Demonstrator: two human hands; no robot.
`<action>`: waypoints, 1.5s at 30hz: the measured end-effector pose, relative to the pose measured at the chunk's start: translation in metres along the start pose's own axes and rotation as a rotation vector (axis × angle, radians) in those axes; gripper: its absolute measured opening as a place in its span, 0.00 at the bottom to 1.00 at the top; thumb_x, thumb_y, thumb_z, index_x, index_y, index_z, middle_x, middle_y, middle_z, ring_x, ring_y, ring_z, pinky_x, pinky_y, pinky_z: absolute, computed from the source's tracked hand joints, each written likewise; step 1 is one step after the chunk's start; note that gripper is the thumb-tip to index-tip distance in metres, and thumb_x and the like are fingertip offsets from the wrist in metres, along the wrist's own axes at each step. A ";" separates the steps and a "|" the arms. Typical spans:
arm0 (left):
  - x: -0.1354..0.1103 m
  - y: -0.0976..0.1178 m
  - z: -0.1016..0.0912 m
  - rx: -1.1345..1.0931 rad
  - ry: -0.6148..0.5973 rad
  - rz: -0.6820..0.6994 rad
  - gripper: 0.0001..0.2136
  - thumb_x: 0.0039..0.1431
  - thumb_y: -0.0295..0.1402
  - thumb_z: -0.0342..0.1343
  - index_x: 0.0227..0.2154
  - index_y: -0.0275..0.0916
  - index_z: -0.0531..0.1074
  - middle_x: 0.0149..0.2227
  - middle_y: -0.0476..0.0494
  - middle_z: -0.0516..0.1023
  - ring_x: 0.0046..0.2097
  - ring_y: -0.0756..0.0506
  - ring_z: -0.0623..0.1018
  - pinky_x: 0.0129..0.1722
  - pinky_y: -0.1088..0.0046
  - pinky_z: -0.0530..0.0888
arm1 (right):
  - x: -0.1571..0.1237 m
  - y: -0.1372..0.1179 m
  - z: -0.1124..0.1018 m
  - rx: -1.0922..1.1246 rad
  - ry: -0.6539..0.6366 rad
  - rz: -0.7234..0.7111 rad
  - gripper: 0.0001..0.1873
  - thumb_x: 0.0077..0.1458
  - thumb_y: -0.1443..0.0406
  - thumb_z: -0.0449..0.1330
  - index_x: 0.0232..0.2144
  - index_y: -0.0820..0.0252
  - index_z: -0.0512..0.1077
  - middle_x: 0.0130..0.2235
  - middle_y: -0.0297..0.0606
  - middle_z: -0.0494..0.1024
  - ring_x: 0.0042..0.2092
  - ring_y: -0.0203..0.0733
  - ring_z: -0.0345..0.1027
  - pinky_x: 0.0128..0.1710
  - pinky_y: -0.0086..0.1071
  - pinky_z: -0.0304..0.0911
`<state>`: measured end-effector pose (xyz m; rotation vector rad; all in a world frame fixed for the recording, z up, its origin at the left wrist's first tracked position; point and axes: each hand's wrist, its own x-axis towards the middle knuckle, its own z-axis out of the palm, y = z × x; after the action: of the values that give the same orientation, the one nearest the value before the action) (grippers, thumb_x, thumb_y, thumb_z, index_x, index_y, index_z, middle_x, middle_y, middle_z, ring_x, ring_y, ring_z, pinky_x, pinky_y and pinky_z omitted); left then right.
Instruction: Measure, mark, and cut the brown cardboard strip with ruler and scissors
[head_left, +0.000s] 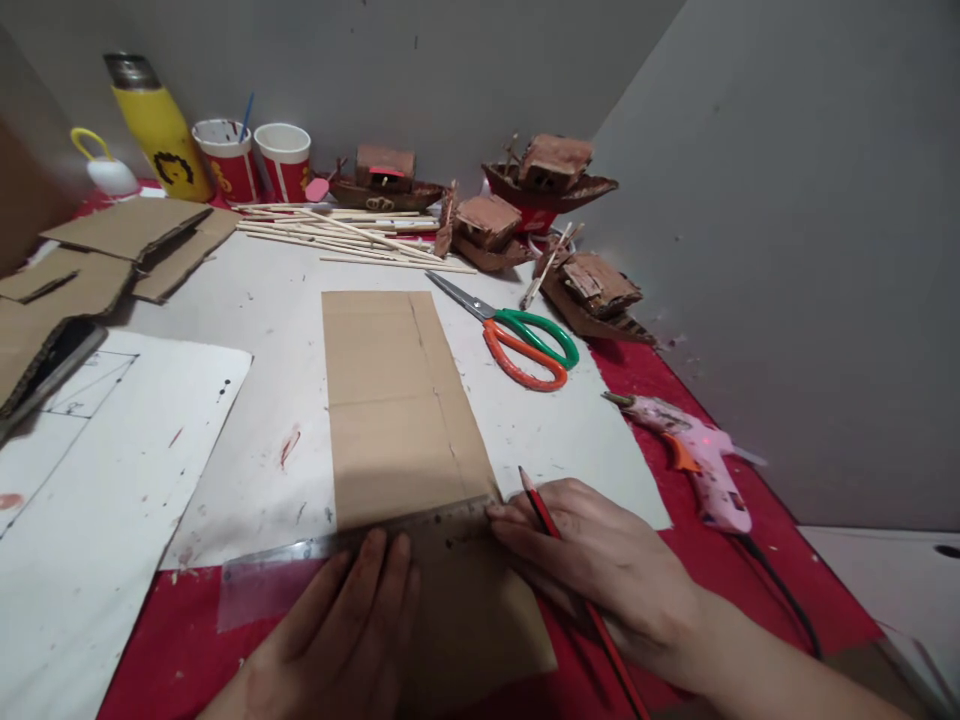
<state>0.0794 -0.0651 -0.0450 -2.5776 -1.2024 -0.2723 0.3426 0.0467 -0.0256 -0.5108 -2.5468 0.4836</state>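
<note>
A strip of brown cardboard [390,350] with pencil lines lies lengthwise in front of me. Across its nearer part rests a clear plastic ruler [274,562], slightly slanted. My left hand [337,630] lies with outstretched fingers on the ruler, pressing it onto the cardboard. In my right hand [607,570] a red and black pencil [541,508] is held, its tip pointing up and away. The fingertips of this hand also touch the ruler's right end, at the cardboard's edge. Scissors [517,340] with green and orange handles lie beyond, blades apart from the strip.
A pink glue gun [701,455] lies at right, its cord running toward me. Several brown model boats [600,290] and thin sticks [345,235] are at the back. Cardboard pieces [127,235], paper cups [283,160] and a yellow bottle [165,140] stand left. A drawn sheet [150,440] lies left.
</note>
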 end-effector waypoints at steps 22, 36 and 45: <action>0.001 0.001 0.006 -0.134 0.072 -0.056 0.18 0.64 0.36 0.50 0.52 0.38 0.75 0.56 0.43 0.76 0.61 0.41 0.65 0.63 0.64 0.55 | 0.003 0.006 0.001 -0.039 0.032 0.030 0.25 0.58 0.74 0.61 0.57 0.61 0.67 0.43 0.48 0.81 0.42 0.44 0.75 0.40 0.38 0.72; 0.000 -0.004 0.015 -0.159 0.067 -0.036 0.24 0.65 0.45 0.48 0.56 0.36 0.71 0.59 0.39 0.73 0.65 0.37 0.59 0.67 0.58 0.44 | -0.002 0.010 0.006 -0.052 0.072 0.051 0.25 0.56 0.76 0.62 0.55 0.63 0.69 0.47 0.51 0.80 0.48 0.45 0.75 0.44 0.37 0.73; 0.001 -0.006 0.014 -0.165 0.080 -0.037 0.22 0.64 0.42 0.50 0.56 0.36 0.71 0.59 0.40 0.73 0.66 0.38 0.56 0.67 0.60 0.42 | -0.003 0.012 0.006 -0.033 0.038 0.052 0.26 0.57 0.77 0.61 0.57 0.63 0.67 0.48 0.52 0.79 0.49 0.45 0.73 0.45 0.39 0.71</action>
<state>0.0757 -0.0562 -0.0569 -2.6564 -1.2484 -0.4973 0.3447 0.0548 -0.0371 -0.5935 -2.5144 0.4467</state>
